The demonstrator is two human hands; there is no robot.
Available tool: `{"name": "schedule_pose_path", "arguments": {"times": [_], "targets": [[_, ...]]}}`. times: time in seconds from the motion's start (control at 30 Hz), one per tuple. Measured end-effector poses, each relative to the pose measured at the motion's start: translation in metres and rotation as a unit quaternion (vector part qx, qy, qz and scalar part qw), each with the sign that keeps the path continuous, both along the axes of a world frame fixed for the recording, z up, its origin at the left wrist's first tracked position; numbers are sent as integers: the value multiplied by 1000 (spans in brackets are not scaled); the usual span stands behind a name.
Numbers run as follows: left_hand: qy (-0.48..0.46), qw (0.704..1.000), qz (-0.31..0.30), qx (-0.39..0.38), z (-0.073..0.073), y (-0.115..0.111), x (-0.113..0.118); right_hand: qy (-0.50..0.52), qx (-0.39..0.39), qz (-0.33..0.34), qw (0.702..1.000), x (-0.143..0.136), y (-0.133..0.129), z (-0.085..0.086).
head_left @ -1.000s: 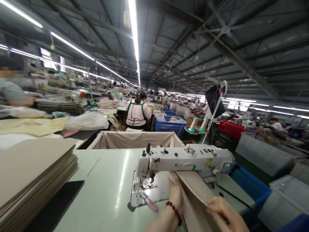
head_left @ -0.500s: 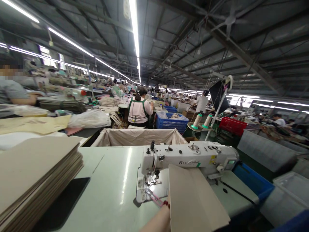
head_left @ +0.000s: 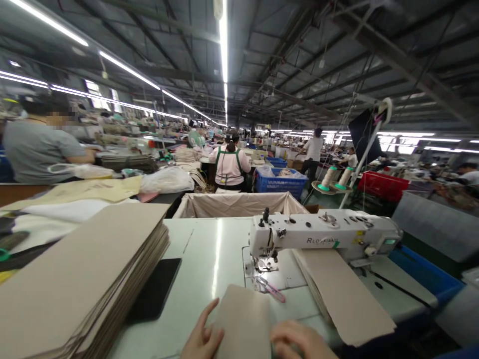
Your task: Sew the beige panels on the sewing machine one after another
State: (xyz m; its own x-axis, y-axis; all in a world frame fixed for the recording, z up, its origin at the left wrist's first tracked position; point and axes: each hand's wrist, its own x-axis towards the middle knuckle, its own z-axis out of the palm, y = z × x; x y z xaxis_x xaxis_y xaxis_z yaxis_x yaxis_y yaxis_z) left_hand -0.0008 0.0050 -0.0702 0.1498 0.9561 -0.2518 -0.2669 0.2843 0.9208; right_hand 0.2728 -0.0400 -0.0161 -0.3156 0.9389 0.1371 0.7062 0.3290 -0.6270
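Observation:
A flat beige panel (head_left: 245,319), cloth or board, stands tilted in front of me at the table's near edge. My left hand (head_left: 205,333) grips its left side, thumb on the panel and index finger stretched upward. At the right edge, my right hand (head_left: 297,340) has its fingers curled against the panel; it is slightly blurred. Beyond them is a white sewing machine (head_left: 322,232), with a small pink-handled tool (head_left: 275,290) lying by its needle plate. A batch of beige panels (head_left: 348,294) lies under the machine arm. On the left rises a tall stack of similar panels (head_left: 93,269).
A black flat pad (head_left: 155,289) lies beside the tall stack on the pale green table (head_left: 202,259). Behind the table is a cloth-lined bin (head_left: 239,204). Thread cones (head_left: 329,178) stand at right. Co-workers sit at left (head_left: 41,144) and ahead (head_left: 231,162).
The view has swung left. The hand that was by the pink-handled tool is no longer there. Both hands are now at the near edge with a beige panel between them.

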Motion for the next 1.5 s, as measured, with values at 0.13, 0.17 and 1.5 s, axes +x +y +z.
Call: {"name": "schedule_pose_path", "arguments": {"times": [0.13, 0.17, 1.5], "targets": [[312, 922, 83, 215, -14, 7, -25, -136, 116, -131, 975, -13, 52, -42], [382, 879, 83, 273, -17, 10, -26, -152, 130, -144, 969, -14, 61, -49], [629, 656, -203, 365, 16, 60, 37, -161, 82, -15, 983, 1, 115, -66]]}}
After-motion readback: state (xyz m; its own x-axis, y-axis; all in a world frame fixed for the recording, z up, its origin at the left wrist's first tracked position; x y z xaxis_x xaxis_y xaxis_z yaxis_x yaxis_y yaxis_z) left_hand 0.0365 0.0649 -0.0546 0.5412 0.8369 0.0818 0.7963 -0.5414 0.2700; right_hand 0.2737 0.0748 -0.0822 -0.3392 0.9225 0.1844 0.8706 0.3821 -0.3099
